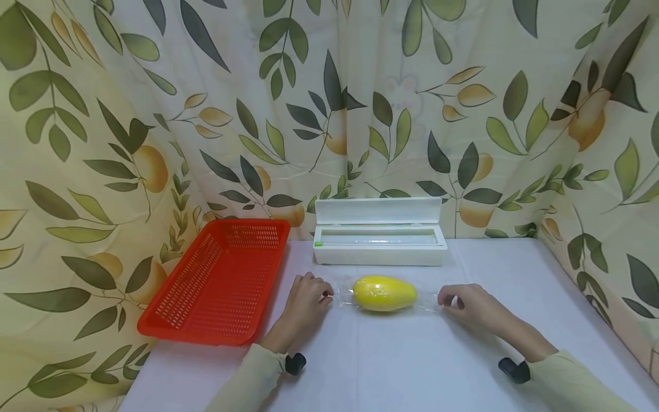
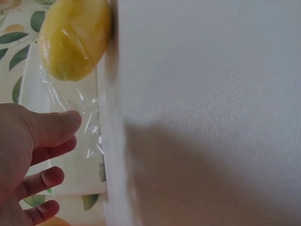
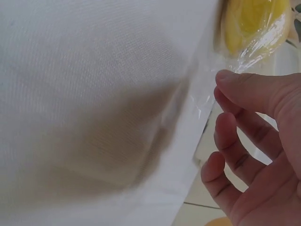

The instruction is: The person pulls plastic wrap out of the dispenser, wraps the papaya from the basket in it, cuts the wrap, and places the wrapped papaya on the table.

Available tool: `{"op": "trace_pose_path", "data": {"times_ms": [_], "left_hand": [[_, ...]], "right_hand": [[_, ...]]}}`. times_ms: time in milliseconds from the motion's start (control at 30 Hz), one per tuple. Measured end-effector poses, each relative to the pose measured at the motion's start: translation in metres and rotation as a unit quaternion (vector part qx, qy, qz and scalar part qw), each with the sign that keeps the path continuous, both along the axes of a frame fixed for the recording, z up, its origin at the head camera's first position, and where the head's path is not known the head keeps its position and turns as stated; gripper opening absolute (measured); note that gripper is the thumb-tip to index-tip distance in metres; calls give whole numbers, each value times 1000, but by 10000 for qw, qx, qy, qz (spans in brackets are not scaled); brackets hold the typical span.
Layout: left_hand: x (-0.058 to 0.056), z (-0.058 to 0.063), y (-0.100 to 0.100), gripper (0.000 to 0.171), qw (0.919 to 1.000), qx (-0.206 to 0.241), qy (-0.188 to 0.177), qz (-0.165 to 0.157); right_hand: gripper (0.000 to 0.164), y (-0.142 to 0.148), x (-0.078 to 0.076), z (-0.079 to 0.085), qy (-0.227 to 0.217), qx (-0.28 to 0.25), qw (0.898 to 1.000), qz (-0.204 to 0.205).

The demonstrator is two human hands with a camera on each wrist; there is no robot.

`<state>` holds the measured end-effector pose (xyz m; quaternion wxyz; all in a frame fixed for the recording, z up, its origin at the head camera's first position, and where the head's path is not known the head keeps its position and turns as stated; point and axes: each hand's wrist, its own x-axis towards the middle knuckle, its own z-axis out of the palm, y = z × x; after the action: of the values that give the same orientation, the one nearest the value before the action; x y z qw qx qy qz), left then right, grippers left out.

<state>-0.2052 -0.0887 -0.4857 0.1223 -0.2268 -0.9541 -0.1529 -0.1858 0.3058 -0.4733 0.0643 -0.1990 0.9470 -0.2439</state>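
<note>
A smooth yellow oblong fruit (image 1: 385, 293), possibly a papaya or mango, lies on its side on the table, wrapped in clear cling film (image 1: 346, 295). Loose film sticks out beyond both of its ends. On the left, my left hand (image 1: 308, 297) pinches the film's end between thumb and index finger; its other fingers are loosely bent in the left wrist view. My right hand (image 1: 476, 309) pinches the opposite end (image 3: 202, 96), its thumb and index finger close to the fruit's tip. Neither hand touches the fruit itself.
Behind the fruit stands a white cling film dispenser (image 1: 381, 256), its lid raised. A red perforated plastic basket (image 1: 206, 337) sits at the left. White cloth covers the table (image 1: 401, 366), and a leaf-patterned curtain (image 1: 360, 114) hangs behind it.
</note>
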Motion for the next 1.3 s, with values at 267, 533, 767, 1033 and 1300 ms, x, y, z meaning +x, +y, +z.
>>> {"op": "trace_pose_path", "data": {"times_ms": [267,533,767,1033,1300], "left_hand": [[4,-1,-4,16,9992,130,351,-107],[12,7,6,24,9964,487,692,80],[15,15,37,28,9939,760,802,14],[19,18,51,26,9920,852,936,0],[23,17,62,29,9918,1010,701,357]], "right_hand": [[26,-1,0,10,-171,235,9995,98],[14,-9,-12,31,357,167,9988,305],[12,-30,-35,50,973,-169,9939,481],[15,-46,-48,49,1131,-340,9906,684],[19,-59,-57,46,1027,-434,9905,806]]}}
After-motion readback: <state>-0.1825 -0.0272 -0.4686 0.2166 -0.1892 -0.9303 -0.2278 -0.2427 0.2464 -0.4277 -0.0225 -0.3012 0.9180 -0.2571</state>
